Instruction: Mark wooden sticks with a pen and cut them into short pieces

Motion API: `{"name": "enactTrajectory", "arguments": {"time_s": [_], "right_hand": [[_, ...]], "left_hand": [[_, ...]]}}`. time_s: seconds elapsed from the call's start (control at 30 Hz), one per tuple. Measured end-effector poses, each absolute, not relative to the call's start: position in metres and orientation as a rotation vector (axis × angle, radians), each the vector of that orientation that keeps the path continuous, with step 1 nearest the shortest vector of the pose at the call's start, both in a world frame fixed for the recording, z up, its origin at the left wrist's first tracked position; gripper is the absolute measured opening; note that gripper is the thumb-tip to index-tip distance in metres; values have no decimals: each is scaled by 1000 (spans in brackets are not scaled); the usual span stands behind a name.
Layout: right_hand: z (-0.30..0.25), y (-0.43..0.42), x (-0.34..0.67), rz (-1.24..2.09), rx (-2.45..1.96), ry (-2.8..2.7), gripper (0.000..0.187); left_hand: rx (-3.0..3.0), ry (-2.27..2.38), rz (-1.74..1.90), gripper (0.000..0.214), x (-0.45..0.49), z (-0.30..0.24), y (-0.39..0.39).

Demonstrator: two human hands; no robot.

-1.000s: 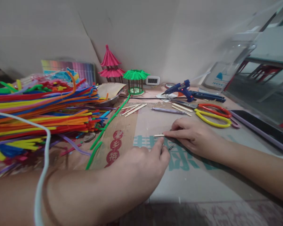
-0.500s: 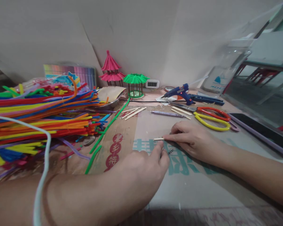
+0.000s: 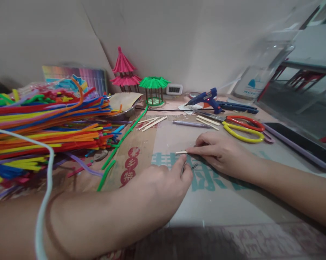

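In the middle of the table [image 3: 222, 206], a short pale stick [image 3: 180, 152] is set well back from the near edge. The left hand's [image 3: 164, 184] pointing finger is stuck out, its tip placed at the stick's near side; the rest are curled, and their grip cannot be told. The stick's right end is covered by the right hand's [image 3: 218, 150] pointing finger; whether pinched or only pressed cannot be told. The stick seems held still to be lined up, so a light, steady touch may be needed next.

Toward the left edge, pipe cleaners [image 3: 43, 115] are heaped, and a white cord [image 3: 49, 162] across the left arm [image 3: 98, 213] might get caught. By the back edge, a pink tower [image 3: 124, 65] and a green-roofed house [image 3: 153, 83] are set side by side. Farther right, a pen [image 3: 191, 124] is laid between two bunches of loose sticks [image 3: 154, 124], with a glue gun [image 3: 206, 99] behind. Scissors [image 3: 240, 139] are left near the right hand, so big moves there may be blocked.
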State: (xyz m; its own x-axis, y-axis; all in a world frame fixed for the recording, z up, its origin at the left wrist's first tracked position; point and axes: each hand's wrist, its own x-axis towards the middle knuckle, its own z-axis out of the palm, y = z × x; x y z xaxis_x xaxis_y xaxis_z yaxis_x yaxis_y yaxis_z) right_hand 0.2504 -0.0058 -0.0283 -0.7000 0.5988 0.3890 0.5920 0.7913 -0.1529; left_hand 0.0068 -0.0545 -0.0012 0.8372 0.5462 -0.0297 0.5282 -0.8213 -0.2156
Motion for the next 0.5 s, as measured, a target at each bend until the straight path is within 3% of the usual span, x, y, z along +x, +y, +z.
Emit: {"name": "enactTrajectory", "arguments": {"time_s": [0.5], "right_hand": [[-27, -6, 251, 17, -899, -2559, 31]], "left_hand": [[-2817, -870, 290, 51, 13, 11, -49]]}}
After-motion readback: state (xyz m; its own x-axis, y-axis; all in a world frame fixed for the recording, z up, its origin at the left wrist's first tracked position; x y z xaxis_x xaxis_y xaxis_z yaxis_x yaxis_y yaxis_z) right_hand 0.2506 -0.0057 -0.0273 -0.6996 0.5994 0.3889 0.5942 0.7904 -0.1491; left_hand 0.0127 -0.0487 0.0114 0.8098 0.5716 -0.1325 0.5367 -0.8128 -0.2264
